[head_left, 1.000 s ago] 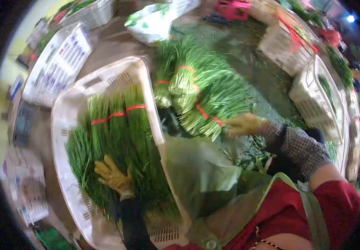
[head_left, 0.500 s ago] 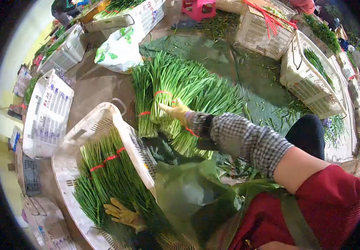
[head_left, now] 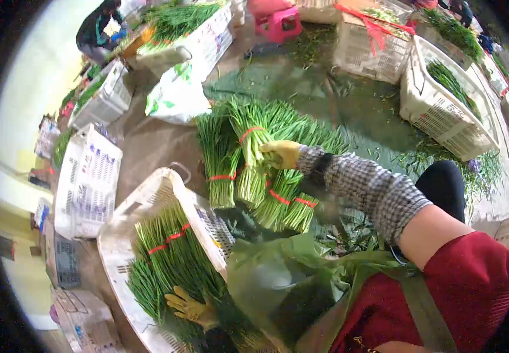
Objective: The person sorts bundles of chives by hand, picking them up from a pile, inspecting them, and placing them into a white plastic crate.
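My right hand [head_left: 281, 154], in a yellow glove below a checked sleeve, is closed round the pale stem end of a bundle of garlic chives [head_left: 253, 136] with a red band. That bundle is raised over other banded chive bundles [head_left: 222, 185] on the floor. At the lower left, my left hand [head_left: 193, 307], also yellow-gloved, lies with its fingers spread on long green chives [head_left: 175, 259] with a red band. These lie inside a white plastic crate [head_left: 113, 259]. My left wrist is partly hidden.
A white and green plastic bag [head_left: 178, 100] lies beyond the bundles. White slatted crates [head_left: 443, 106] stand around, several with greens. A pink stool [head_left: 278, 25] is at the back. A person [head_left: 98, 32] bends at the upper left. Loose leaves litter the green floor sheet [head_left: 301, 82].
My right hand has closed on a chive bundle and lifted its stem end, uncovering banded bundles below. My left hand stays on the chives in the crate. The view has shifted slightly.
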{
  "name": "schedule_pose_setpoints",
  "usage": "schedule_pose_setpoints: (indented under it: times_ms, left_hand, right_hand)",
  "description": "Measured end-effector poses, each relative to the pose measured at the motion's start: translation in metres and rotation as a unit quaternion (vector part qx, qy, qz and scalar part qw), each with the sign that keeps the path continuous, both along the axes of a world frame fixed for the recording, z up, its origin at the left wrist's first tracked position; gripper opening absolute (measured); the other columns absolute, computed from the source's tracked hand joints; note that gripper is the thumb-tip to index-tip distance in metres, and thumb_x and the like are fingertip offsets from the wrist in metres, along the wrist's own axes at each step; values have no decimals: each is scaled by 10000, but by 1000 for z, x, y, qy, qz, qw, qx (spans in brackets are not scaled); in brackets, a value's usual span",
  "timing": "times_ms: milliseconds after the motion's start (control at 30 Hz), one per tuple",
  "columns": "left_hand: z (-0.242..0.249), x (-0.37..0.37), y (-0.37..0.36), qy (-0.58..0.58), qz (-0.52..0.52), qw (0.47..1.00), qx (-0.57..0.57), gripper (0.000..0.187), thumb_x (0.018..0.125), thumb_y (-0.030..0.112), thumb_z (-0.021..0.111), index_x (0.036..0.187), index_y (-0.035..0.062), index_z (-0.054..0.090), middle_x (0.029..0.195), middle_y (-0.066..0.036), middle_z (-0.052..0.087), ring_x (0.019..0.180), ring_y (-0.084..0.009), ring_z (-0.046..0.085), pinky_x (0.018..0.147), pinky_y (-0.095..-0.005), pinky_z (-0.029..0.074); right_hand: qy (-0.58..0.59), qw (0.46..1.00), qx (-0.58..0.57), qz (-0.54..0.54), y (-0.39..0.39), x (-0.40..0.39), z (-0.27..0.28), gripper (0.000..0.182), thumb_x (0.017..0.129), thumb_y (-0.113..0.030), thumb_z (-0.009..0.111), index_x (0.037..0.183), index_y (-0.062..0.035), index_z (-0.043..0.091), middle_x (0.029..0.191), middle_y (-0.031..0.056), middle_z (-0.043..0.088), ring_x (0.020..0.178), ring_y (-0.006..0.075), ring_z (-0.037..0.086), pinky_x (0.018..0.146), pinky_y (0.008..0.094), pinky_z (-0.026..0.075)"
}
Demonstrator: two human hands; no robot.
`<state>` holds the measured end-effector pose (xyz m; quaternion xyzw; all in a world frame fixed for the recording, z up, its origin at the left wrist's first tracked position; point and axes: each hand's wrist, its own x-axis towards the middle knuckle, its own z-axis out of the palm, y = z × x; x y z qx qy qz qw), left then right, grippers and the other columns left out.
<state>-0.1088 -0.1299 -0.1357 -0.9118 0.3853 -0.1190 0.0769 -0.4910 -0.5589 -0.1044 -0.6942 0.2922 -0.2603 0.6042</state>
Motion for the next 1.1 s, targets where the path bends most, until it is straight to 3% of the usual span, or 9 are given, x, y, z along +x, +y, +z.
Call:
schedule_pose_setpoints:
  times_ms: [67, 167, 333, 467, 500, 600, 800, 900, 1100]
  left_hand:
    - [41, -15, -10, 59, 31, 996, 53, 1067, 737, 685, 607, 1554, 151, 178, 1605, -206, 73, 1464, -426, 112, 1120, -607, 201]
    - [106, -18, -25, 149, 69, 975, 151, 1028, 730, 588, 696, 1540, 178, 215, 1599, -196, 97, 1441, -436, 156, 1083, -635, 248]
    - [247, -94, -57, -10, -256, 953, -160, 558, 961, 386, 550, 1381, 23, 491, 1415, -205, 488, 1338, -348, 420, 1105, -419, 328]
    - [320, -221, -93, 619, -313, 642, -326, 343, 1011, 155, 463, 1263, -50, 572, 1262, -207, 606, 1216, -344, 543, 1024, -387, 446]
    - [311, -237, -106, 699, -354, 558, -273, 542, 990, 360, 452, 1364, -33, 444, 1329, -194, 546, 1255, -317, 497, 1019, -402, 425]
    - [271, -293, -154, 882, -191, 377, -208, 829, 921, 690, 408, 1458, 58, 384, 1315, -113, 572, 1147, -253, 552, 941, -402, 440]
    - [230, -361, -203, 969, -133, 30, -204, 852, 850, 717, 507, 1436, 105, 417, 1391, -144, 513, 1248, -354, 497, 1059, -577, 386]
    - [208, -378, -187, 885, -49, 273, -374, 871, 811, 712, 582, 1436, 129, 417, 1445, -145, 454, 1276, -365, 464, 1110, -539, 332]
    - [154, -399, -187, 941, -63, 137, -304, 489, 944, 319, 606, 1307, 8, 501, 1238, -133, 597, 1102, -298, 594, 942, -459, 507]
  right_hand:
    - [-157, 861, 448, -182, 18, -33, 40, 181, 892, -197, 651, 1068, -166, 620, 918, -29, 646, 796, 108, 598, 631, 286, 472]
    - [-292, 851, 435, -46, 27, -99, 32, 421, 897, -182, 651, 1292, -70, 555, 1250, 61, 635, 1168, 164, 581, 1028, 356, 434]
    - [-264, 911, 314, 35, 112, -169, 139, 464, 863, -143, 673, 1303, -102, 533, 1130, 31, 669, 973, 148, 644, 861, 319, 524]
    - [-261, 944, 198, 22, 168, -185, 194, 528, 833, -125, 669, 1332, -70, 504, 1122, -1, 666, 949, 91, 629, 814, 296, 531]
    - [-259, 946, 192, 34, 181, -191, 201, 563, 830, -144, 680, 1349, -64, 477, 1139, 7, 655, 958, 93, 623, 819, 290, 527]
    - [-231, 950, 197, 79, 211, -210, 211, 680, 822, -201, 715, 1401, -44, 395, 1192, 33, 625, 984, 99, 606, 836, 273, 514]
    - [-83, 961, 187, 185, 244, -241, 198, 943, 805, -315, 783, 1505, -5, 233, 1296, 84, 565, 1038, 112, 571, 868, 239, 488]
    - [-61, 991, 32, 117, 203, -250, 147, 915, 881, -272, 727, 1557, -151, 123, 1434, 146, 414, 1136, 164, 507, 943, 273, 474]
    - [-28, 994, 15, -104, 233, -208, 196, 1188, 770, -404, 817, 1550, -117, -33, 1533, 303, 231, 1416, 362, 290, 1132, 433, 301]
